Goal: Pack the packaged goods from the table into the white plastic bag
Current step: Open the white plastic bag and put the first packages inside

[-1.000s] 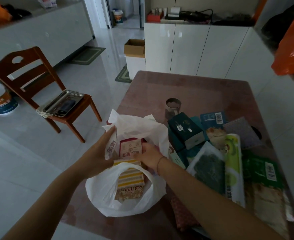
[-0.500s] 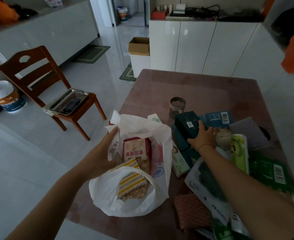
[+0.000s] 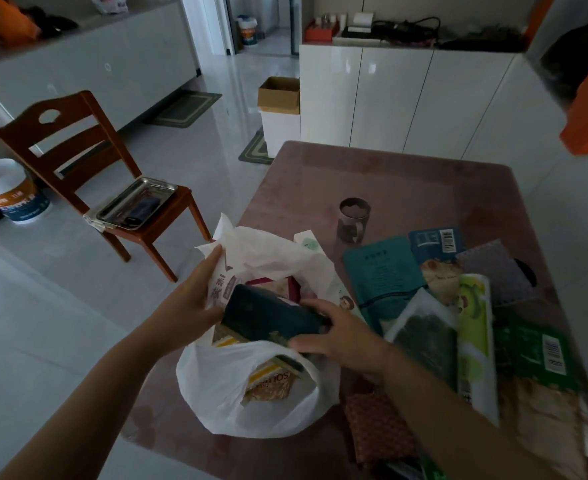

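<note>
Two hands share the job: the left hand [image 3: 195, 299] pinches the far-left rim of the white plastic bag [image 3: 223, 389], while the right hand [image 3: 337, 337] grips the dark green box [image 3: 271, 317] right over its mouth. Tip the box's left end down first, beside the striped carton [image 3: 268, 375]; the depth left inside is probably shallow.
</note>
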